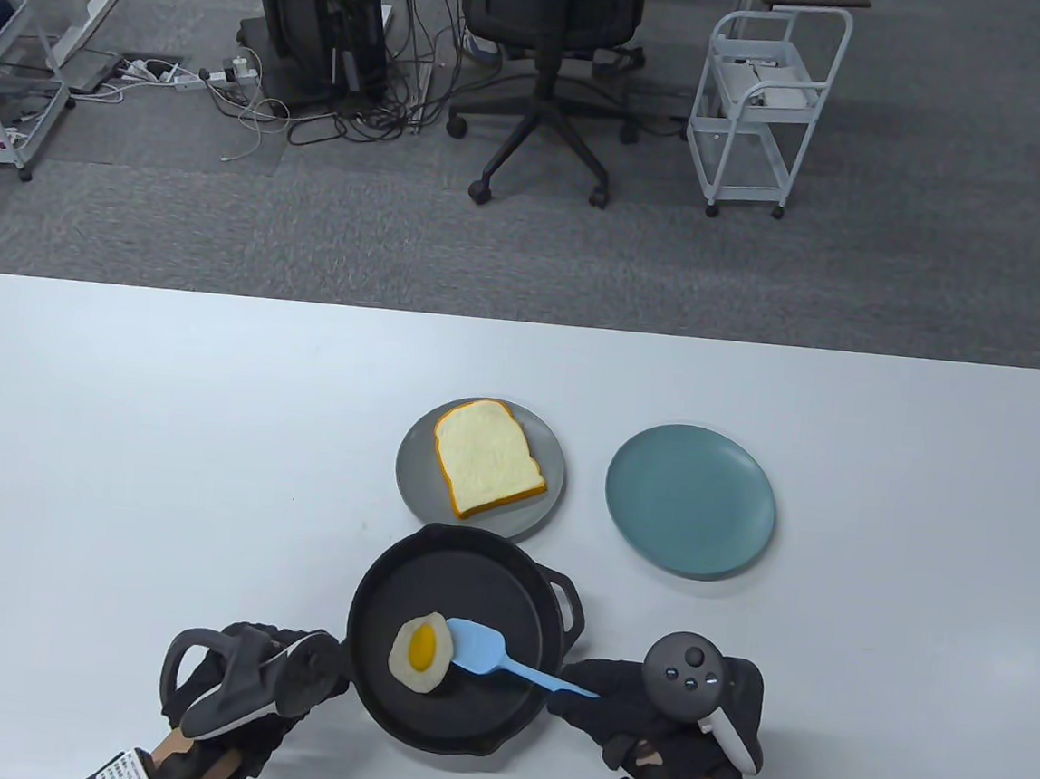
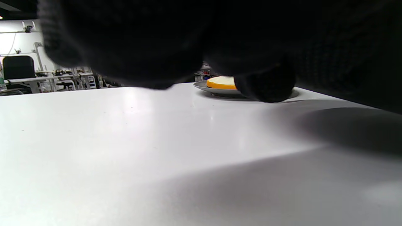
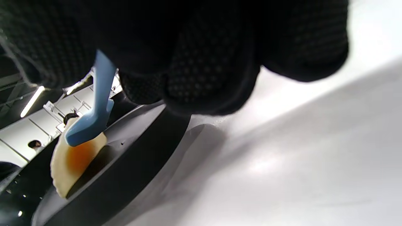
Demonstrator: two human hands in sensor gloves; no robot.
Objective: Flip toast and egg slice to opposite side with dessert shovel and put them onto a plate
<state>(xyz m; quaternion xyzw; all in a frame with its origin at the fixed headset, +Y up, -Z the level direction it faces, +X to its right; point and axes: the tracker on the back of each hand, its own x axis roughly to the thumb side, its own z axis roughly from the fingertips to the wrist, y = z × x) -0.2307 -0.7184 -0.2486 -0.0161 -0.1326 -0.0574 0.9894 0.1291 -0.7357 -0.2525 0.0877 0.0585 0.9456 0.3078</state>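
Note:
A fried egg slice (image 1: pixel 420 653) lies yolk up in the black pan (image 1: pixel 503 588), near its left side. My right hand (image 1: pixel 615 702) grips the handle of the light blue dessert shovel (image 1: pixel 483 650); its blade touches the egg's right edge. The right wrist view shows the shovel (image 3: pixel 91 122) against the egg (image 3: pixel 75 160). My left hand (image 1: pixel 277 673) sits at the pan's left rim, where the handle is hidden; its fingers are hidden too. The toast (image 1: pixel 487 459) lies on a grey plate (image 1: pixel 412 480) behind the pan. A teal plate (image 1: pixel 690 500) stands bare to the right.
The white table (image 1: pixel 158 467) stretches wide to the left and right of the dishes. Beyond its far edge are an office chair (image 1: pixel 549 56), a white cart (image 1: pixel 767 111) and cables on the carpet.

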